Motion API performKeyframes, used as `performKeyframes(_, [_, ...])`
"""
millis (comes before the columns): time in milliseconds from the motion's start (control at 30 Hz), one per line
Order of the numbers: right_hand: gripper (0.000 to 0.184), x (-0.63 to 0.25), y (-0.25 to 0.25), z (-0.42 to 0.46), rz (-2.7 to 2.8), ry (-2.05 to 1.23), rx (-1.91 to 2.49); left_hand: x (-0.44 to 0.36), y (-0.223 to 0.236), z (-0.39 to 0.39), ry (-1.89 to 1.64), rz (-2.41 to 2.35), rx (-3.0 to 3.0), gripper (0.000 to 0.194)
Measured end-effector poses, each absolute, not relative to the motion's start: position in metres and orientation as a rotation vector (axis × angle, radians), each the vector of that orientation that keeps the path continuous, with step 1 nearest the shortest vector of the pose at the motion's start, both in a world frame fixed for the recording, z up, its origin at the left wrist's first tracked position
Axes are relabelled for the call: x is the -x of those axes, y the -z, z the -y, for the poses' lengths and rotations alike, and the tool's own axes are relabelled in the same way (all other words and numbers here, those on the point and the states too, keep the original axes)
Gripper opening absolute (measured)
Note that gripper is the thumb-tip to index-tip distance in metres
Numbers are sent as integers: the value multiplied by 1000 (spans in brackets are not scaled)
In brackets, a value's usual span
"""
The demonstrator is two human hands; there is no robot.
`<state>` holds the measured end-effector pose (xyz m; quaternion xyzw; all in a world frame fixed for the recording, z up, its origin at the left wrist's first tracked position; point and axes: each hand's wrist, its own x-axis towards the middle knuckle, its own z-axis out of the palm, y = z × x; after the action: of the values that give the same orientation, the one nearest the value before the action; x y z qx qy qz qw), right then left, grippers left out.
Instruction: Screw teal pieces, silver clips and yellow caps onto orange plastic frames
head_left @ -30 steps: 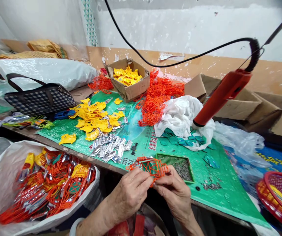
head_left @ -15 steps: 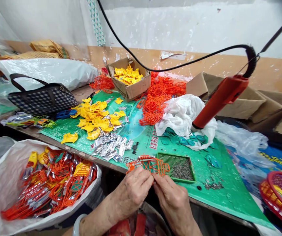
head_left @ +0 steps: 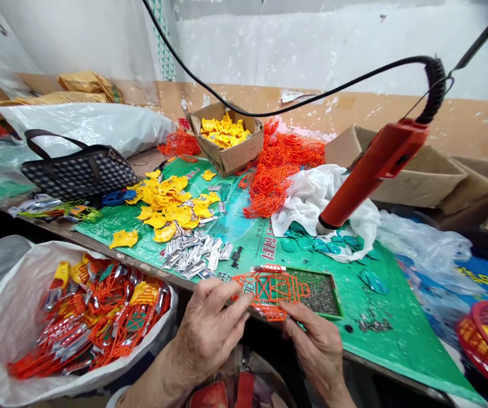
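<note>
My left hand (head_left: pixel 212 326) is closed around the left end of an orange plastic lattice frame (head_left: pixel 275 286), with fingers along its near edge. Shiny strips show along the frame's long sides. At the frame's near right edge, the thumb and fingers of my right hand (head_left: pixel 314 345) pinch it. Just behind the frame lies a green tray (head_left: pixel 332 292) of small dark metal bits, partly covered by it. To the left are silver metal pieces (head_left: pixel 196 252) and a heap of yellow plastic parts (head_left: pixel 169 204).
A red electric screwdriver (head_left: pixel 363 181) hangs at the right from a black cable. At lower left, a white sack (head_left: pixel 9 300) holds similar orange and yellow pieces. A cardboard box (head_left: pixel 230 158), orange frames (head_left: pixel 269 181) and a white cloth bag (head_left: pixel 307 198) stand behind.
The orange frame has tilted to show more of its face. My left hand has shifted left to its end, and my right hand has moved right. The hanging screwdriver has swung slightly left.
</note>
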<state>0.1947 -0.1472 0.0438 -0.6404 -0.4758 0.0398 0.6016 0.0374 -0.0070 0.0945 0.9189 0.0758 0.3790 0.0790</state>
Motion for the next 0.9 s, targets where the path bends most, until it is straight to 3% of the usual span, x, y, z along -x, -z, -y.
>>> performKeyframes(533, [21, -186, -34, 150, 974, -178, 1387, -51, -88, 19, -959, -18, -2645, 29])
performKeyframes(900, [27, -183, -31, 150, 989, -144, 1392, -49, -74, 21, -1076, -25, -2508, 23])
